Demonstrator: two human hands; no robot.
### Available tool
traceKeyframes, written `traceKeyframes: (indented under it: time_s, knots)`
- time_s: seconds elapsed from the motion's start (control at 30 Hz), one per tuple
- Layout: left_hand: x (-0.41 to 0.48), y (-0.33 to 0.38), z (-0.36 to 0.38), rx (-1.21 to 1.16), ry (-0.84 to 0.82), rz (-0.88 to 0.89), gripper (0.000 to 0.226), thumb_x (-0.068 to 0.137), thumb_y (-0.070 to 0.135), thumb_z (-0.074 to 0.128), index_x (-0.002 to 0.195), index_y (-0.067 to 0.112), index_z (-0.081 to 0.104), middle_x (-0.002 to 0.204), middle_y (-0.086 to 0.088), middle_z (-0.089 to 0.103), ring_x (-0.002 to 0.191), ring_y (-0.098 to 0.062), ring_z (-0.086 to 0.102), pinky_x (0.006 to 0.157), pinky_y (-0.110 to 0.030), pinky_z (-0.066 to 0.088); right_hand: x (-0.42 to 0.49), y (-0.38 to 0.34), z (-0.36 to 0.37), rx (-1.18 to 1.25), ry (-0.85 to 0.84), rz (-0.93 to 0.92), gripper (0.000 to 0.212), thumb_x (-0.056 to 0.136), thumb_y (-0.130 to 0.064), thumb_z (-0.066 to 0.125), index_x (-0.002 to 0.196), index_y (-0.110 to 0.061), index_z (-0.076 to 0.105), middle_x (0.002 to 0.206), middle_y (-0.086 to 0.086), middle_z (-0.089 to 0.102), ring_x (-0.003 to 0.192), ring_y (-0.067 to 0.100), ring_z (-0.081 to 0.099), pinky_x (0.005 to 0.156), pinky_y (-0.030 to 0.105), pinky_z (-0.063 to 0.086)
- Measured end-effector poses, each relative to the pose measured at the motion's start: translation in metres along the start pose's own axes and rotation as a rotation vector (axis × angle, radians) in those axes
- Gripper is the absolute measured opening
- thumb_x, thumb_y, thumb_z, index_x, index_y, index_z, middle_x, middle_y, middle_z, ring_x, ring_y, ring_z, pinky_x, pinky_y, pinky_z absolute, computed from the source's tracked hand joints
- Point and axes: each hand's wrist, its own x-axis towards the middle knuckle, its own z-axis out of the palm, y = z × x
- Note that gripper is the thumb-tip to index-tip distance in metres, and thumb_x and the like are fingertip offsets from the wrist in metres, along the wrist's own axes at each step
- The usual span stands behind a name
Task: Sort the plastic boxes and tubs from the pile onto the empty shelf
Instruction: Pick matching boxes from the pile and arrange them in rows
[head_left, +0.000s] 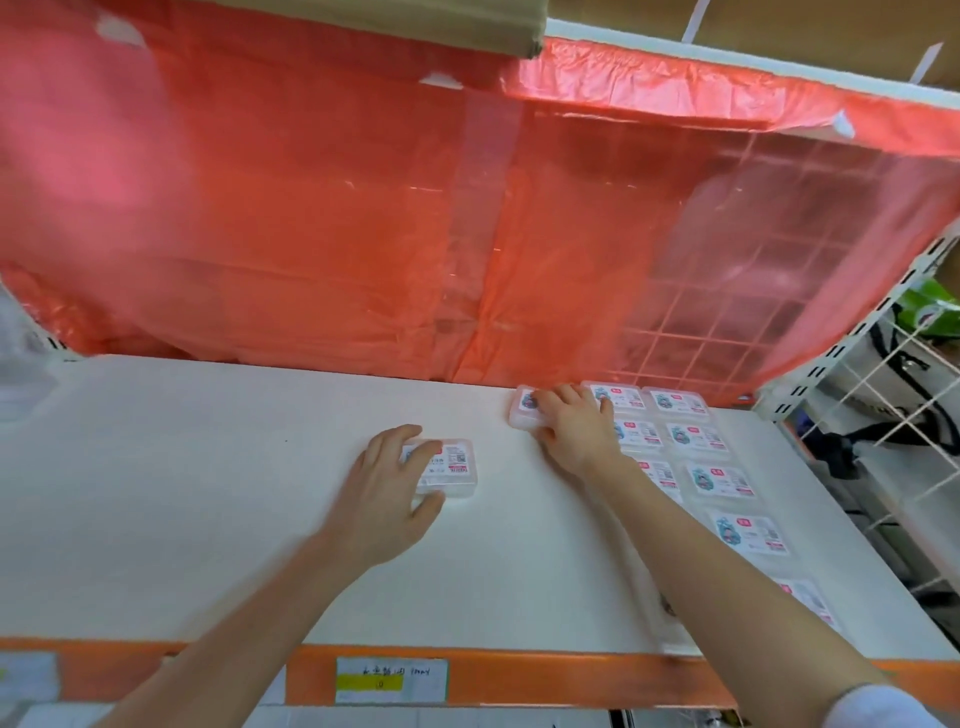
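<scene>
– Fingers (397, 436) of the nearer hand: what do they have?
– Just past the orange front rail (545, 680) with its paper label (390, 679), the left hand (387, 486) grips a small clear box (449, 467) on the white shelf board (182, 519). Its fingers curl over the box's left and far edges and the thumb hooks the near edge. The box sits between them, flat on the board.
– What is the box like?
– Flat and rectangular with rounded corners, in see-through plastic. A printed sticker on the lid has a red tab, a code square and small text.
– And the other hand?
– Farther back and to the right, the right hand (574, 428) lies on a second box (523, 410) of the same kind. Its fingers are spread and nearly straight across the lid, pressing rather than clasping, and the thumb touches the near edge. The box's left end sticks out beyond the fingertips.
– Where does it lie relative to the others?
– Just left of the rows of boxes (719, 480) laid flat along the right side of the board, from near edge to far edge. The forearm hides part of them.
– Behind all that?
– A thin red plastic sheet (311, 234), wrinkled and translucent, hangs across the back. A white wire grid (727, 332) shows through it on the right.
</scene>
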Motion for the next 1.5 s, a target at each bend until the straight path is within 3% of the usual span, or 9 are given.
traceKeyframes:
  time_s: [0.2, 0.33, 0.47, 0.57, 0.8, 0.9, 1.07, 1.27, 1.5]
  knots:
    - [0.0, -0.005, 0.006, -0.007, 0.035, 0.016, 0.042, 0.076, 0.038, 0.044, 0.112, 0.017, 0.052, 0.116, -0.017, 0.056, 0.109, -0.023, 0.039, 0.09, -0.042, 0.045, -0.003, 0.009, 0.001, 0.051, 0.112, -0.001, 0.039, 0.083, -0.018, 0.056, 0.122, -0.023, 0.057, 0.125, -0.001, 0.052, 0.121, 0.024, 0.041, 0.1, 0.039, 0.028]
    - [0.0, -0.007, 0.009, 0.005, 0.059, 0.05, 0.042, 0.079, 0.038, 0.044, 0.108, 0.013, 0.061, 0.115, -0.016, 0.058, 0.108, -0.023, 0.04, 0.092, -0.035, 0.041, -0.003, 0.014, -0.001, 0.184, 0.129, -0.023, 0.033, 0.08, -0.015, 0.061, 0.113, -0.019, 0.066, 0.119, 0.001, 0.059, 0.113, 0.024, 0.052, 0.092, 0.038, 0.042]
    - [0.0, -0.008, 0.011, 0.013, 0.076, 0.052, 0.043, 0.08, 0.039, 0.044, 0.108, 0.013, 0.062, 0.115, -0.014, 0.058, 0.108, -0.022, 0.04, 0.09, -0.04, 0.045, -0.001, 0.013, 0.007, 0.137, 0.174, -0.066, 0.036, 0.079, -0.007, 0.053, 0.11, -0.013, 0.069, 0.119, 0.011, 0.062, 0.111, 0.033, 0.055, 0.089, 0.043, 0.039]
    - [0.0, -0.009, 0.012, 0.004, 0.083, 0.056, 0.043, 0.08, 0.038, 0.043, 0.108, 0.012, 0.062, 0.113, -0.014, 0.058, 0.107, -0.022, 0.039, 0.089, -0.044, 0.045, 0.001, 0.015, 0.015, 0.139, 0.276, -0.102, 0.039, 0.065, 0.007, 0.056, 0.095, -0.01, 0.074, 0.096, 0.018, 0.067, 0.09, 0.043, 0.061, 0.077, 0.049, 0.045]
    - [0.0, -0.01, 0.014, -0.006, 0.102, 0.072, 0.039, 0.081, 0.037, 0.044, 0.11, 0.015, 0.057, 0.113, -0.013, 0.057, 0.107, -0.022, 0.041, 0.089, -0.043, 0.045, -0.002, 0.017, 0.015, 0.07, 0.284, -0.168, 0.043, 0.048, 0.012, 0.06, 0.079, -0.013, 0.075, 0.074, 0.01, 0.068, 0.063, 0.034, 0.064, 0.058, 0.04, 0.05]
    - [-0.001, -0.01, 0.015, -0.007, 0.102, 0.072, 0.039, 0.081, 0.037, 0.044, 0.109, 0.014, 0.057, 0.113, -0.013, 0.057, 0.108, -0.022, 0.041, 0.09, -0.04, 0.046, -0.002, 0.016, 0.016, 0.038, 0.286, -0.151, 0.042, 0.053, 0.013, 0.059, 0.085, -0.009, 0.074, 0.082, 0.014, 0.07, 0.074, 0.036, 0.067, 0.069, 0.047, 0.05]
    - [-0.001, -0.011, 0.015, -0.01, 0.09, 0.064, 0.037, 0.081, 0.038, 0.044, 0.112, 0.019, 0.052, 0.115, -0.012, 0.056, 0.108, -0.022, 0.041, 0.091, -0.034, 0.041, -0.002, 0.014, 0.014, -0.03, 0.164, -0.094, 0.047, 0.079, 0.003, 0.048, 0.123, -0.008, 0.057, 0.131, 0.013, 0.055, 0.124, 0.032, 0.047, 0.105, 0.048, 0.027]
    - [-0.001, -0.009, 0.013, -0.005, 0.084, 0.059, 0.04, 0.081, 0.037, 0.044, 0.111, 0.014, 0.056, 0.114, -0.012, 0.056, 0.108, -0.021, 0.04, 0.09, -0.035, 0.045, -0.003, 0.012, 0.008, -0.093, 0.082, -0.041, 0.048, 0.086, -0.007, 0.043, 0.133, -0.016, 0.044, 0.145, 0.002, 0.039, 0.135, 0.022, 0.031, 0.109, 0.043, 0.018]
    - [0.0, -0.009, 0.012, -0.036, 0.076, 0.054, 0.039, 0.08, 0.036, 0.045, 0.111, 0.014, 0.055, 0.113, -0.014, 0.057, 0.108, -0.021, 0.039, 0.091, -0.029, 0.031, -0.004, 0.009, 0.008, -0.1, 0.048, 0.01, 0.045, 0.089, -0.01, 0.04, 0.133, -0.017, 0.043, 0.143, 0.001, 0.039, 0.135, 0.024, 0.029, 0.108, 0.049, 0.017]
